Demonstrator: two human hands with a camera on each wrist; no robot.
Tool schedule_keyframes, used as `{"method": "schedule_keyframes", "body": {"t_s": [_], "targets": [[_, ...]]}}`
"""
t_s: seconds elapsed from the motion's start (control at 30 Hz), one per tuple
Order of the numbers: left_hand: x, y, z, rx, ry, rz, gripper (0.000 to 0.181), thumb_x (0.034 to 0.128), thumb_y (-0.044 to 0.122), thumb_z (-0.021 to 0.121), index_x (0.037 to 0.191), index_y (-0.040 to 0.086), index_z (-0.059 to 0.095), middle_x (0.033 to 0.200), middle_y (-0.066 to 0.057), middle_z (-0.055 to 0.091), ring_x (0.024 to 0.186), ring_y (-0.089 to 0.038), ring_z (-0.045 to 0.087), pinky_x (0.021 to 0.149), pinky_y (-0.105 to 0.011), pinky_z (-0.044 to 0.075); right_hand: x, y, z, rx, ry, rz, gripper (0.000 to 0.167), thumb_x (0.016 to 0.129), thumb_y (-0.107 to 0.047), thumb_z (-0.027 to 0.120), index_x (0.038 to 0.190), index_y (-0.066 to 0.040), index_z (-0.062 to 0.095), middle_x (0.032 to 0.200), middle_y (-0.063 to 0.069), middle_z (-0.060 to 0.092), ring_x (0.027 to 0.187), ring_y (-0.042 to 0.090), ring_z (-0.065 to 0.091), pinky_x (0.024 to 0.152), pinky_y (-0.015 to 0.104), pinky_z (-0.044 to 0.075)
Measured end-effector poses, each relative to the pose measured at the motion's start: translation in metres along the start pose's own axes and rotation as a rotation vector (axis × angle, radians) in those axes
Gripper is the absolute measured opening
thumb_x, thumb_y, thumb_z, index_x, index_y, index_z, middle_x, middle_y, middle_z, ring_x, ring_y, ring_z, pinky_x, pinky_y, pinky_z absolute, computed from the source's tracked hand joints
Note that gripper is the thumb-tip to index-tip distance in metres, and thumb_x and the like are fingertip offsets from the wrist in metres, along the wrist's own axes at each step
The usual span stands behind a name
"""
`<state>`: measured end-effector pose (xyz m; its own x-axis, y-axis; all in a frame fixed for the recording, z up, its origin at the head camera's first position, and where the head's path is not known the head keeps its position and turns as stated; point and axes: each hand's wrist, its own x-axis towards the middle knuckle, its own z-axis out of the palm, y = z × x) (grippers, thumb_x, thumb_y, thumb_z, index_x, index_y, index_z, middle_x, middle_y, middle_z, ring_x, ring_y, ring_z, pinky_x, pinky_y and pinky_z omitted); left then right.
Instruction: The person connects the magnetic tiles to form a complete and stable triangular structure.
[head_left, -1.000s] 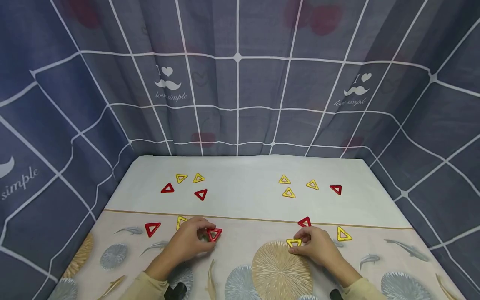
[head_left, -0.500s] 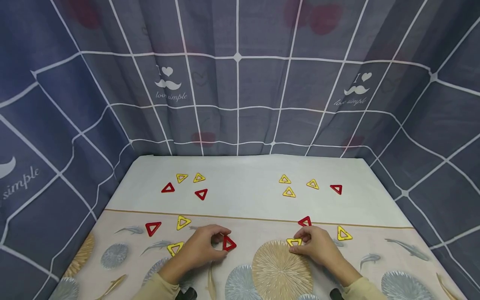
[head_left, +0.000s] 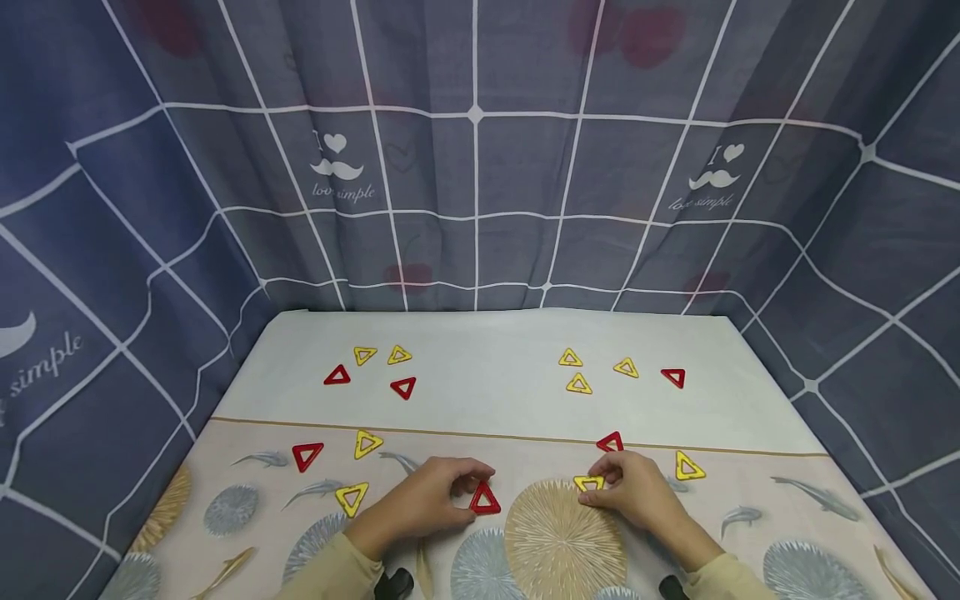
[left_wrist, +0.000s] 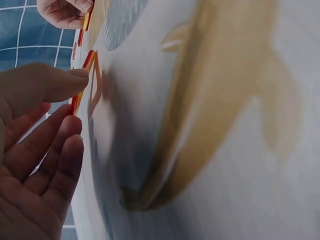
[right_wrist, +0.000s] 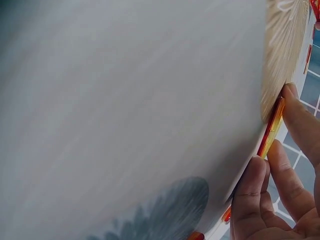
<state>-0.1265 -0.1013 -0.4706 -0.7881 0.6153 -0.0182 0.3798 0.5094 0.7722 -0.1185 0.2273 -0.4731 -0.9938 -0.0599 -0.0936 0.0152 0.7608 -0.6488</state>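
Triangles [head_left: 486,508] number nine yellow and six red, both hands [head_left: 429,500] [head_left: 636,493] pinching one: left red, right yellow.

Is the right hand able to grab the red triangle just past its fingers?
Probably not yet: the right hand pinches a yellow triangle. Nothing else seems to block the red triangle, so letting go might help.
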Motion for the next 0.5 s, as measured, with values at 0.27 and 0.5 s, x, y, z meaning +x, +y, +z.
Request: {"method": "schedule_keyframes", "body": {"t_s": [0.27,0.5], "targets": [[0.0081,0.0043,0.0024,0.057,-0.038,-0.003,0.05,0.0786,0.005,0.084,0.125,0.01,0.068,0.116,0.008,0.068,0.098,-0.003,0.059,0.091,-0.026,0.049,0.0001,-0.0002,-0.0006,-0.004,0.002,-0.01,0.038,0.061,-0.027,0.098,0.085,-0.013,0.072,0.078,-0.003,0.058,0.073,0.013,0.051,0.066,0.032,0.044],[0.0106,0.0048,0.0017,0.086,-0.046,-0.008,0.049,0.08,0.005,0.084,0.126,0.012,0.068,0.118,0.008,0.068,0.103,-0.004,0.059,0.094,-0.029,0.049,-0.0007,-0.0003,-0.0012,0.002,0.002,-0.018,0.038,0.061,-0.027,0.098,0.085,-0.014,0.072,0.078,-0.003,0.057,0.073,0.013,0.051,0.066,0.031,0.044]]}}
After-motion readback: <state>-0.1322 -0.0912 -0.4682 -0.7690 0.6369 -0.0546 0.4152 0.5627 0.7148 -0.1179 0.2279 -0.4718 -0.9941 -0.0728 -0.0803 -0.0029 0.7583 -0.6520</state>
